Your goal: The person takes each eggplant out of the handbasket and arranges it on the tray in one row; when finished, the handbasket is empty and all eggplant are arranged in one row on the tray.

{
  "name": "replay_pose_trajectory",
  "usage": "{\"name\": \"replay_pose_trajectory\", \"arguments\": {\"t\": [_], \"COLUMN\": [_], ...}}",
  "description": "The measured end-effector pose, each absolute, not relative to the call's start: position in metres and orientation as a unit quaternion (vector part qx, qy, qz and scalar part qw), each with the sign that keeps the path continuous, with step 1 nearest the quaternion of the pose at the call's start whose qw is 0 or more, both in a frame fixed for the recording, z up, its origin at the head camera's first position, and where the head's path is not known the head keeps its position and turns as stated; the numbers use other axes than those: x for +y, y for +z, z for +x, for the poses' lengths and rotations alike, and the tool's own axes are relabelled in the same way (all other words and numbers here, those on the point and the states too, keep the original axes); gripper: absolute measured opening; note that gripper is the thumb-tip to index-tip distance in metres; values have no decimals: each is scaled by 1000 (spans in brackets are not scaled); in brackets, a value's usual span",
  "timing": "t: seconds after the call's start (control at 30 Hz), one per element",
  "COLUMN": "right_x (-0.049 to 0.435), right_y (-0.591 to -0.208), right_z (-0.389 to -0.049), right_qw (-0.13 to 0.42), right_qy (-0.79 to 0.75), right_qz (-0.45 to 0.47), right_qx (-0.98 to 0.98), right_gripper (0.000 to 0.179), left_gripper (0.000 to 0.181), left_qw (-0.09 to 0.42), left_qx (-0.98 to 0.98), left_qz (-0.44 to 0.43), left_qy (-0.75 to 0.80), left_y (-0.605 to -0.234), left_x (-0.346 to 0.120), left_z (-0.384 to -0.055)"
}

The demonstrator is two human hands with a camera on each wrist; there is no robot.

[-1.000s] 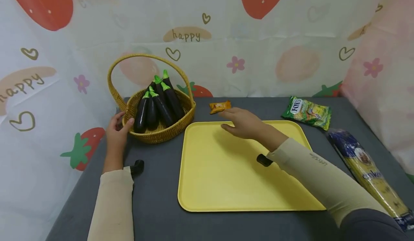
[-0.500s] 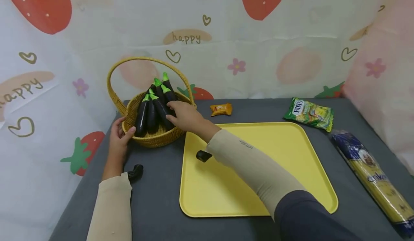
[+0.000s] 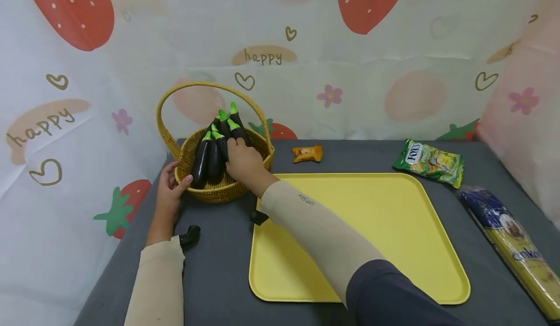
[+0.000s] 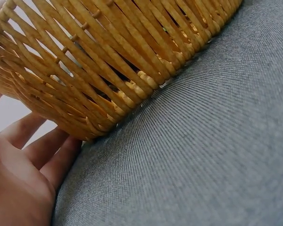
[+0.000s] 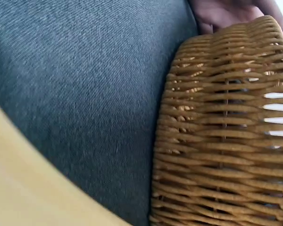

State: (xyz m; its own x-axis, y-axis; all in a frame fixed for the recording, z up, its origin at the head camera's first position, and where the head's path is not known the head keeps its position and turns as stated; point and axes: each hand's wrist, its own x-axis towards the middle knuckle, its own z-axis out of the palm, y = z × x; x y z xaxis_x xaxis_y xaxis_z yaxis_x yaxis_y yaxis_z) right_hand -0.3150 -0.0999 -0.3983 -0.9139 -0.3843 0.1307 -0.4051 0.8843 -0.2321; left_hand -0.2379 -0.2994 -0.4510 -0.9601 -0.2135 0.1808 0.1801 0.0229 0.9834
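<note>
On the table's left side stands a yellow woven basket [image 3: 216, 196] with a tall handle, holding several dark eggplants [image 3: 201, 163] with green caps. My left hand [image 3: 168, 197] grips the basket's left rim, thumb over the edge; in the left wrist view, its fingers [image 4: 49, 146] lie against the outer wall. My right hand [image 3: 247, 166] reaches over the front right rim, fingers curled on an eggplant [image 3: 240, 132] at the right of the pile. Its fingertips are hidden. The right wrist view has only the basket's wall [image 5: 221, 132] and part of the left hand [image 5: 221, 14].
A yellow tray [image 3: 363, 238] lies right of the basket, under my right forearm. Behind it is a small orange packet [image 3: 307, 153]. At the right are a green FOX'S candy bag [image 3: 430, 163] and a long noodle-like packet [image 3: 509, 248]. A printed curtain backs the grey table.
My right hand has moved left from above the tray into the basket and its fingers have closed on an eggplant. My left hand keeps its hold on the rim.
</note>
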Motion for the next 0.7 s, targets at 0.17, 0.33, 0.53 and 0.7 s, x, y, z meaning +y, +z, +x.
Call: {"name": "replay_pose_trajectory", "arguments": {"t": [0.17, 0.33, 0.53, 0.7], "right_x": [-100, -94, -82, -61], "right_y": [-400, -395, -374, -357], "right_z": [-315, -310, -298, -280], "right_qw": [50, 53, 66, 72], "right_qy": [173, 272, 362, 410], "right_qz": [196, 180, 182, 195], "right_qx": [-964, -944, -912, -888], "right_gripper": [41, 42, 58, 65], "left_gripper": [60, 59, 59, 60], "left_qw": [142, 142, 138, 134], "left_qx": [-704, -702, -700, -707], "left_qz": [18, 18, 24, 26], "left_qy": [-696, -697, -701, -693], "left_y": [-451, -449, -450, -451], "left_x": [-301, -300, -302, -300], "left_z": [-239, -238, -239, -239]}}
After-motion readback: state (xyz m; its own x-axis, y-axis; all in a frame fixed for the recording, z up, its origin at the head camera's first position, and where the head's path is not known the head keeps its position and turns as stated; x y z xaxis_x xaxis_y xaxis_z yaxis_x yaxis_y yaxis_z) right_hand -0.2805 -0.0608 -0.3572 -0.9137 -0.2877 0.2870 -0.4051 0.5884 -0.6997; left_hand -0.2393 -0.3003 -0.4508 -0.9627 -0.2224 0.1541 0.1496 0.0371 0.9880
